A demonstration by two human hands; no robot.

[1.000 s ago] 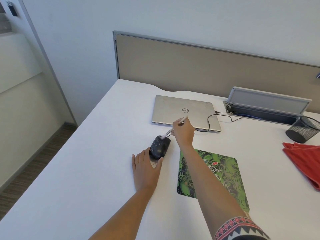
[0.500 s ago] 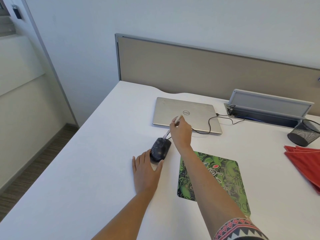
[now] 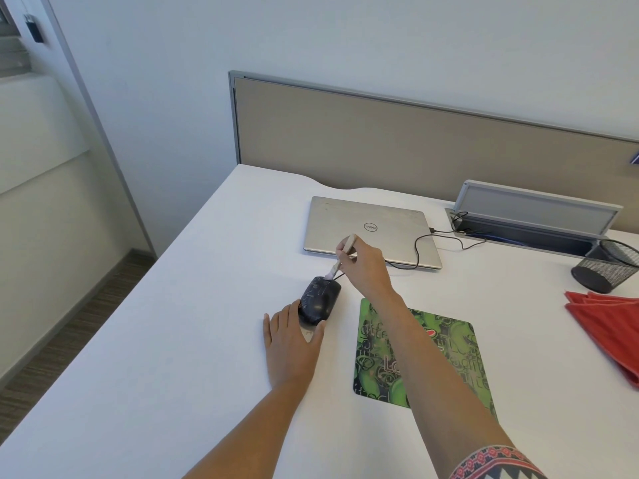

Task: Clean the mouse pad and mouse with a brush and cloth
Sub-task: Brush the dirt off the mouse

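Bright, even, soft-shadowed light; wide-angle bending at edges; slight softness.

Left hand [image 3: 289, 344] flat, right hand [image 3: 363, 267] — pinching

Centre: the desk [image 3: 173, 340] is white, smooth and matt. The mouse [image 3: 320, 300] is dark plastic with a slight sheen; the mouse pad [image 3: 446, 344] is printed green, low sheen. The brush [image 3: 342, 257] is pale, material indeterminate. Upper centre: the laptop [image 3: 370, 229] lid looks like satin silver metal. Right edge: red matt cloth [image 3: 608, 326]; black wire-mesh cup [image 3: 605, 267].
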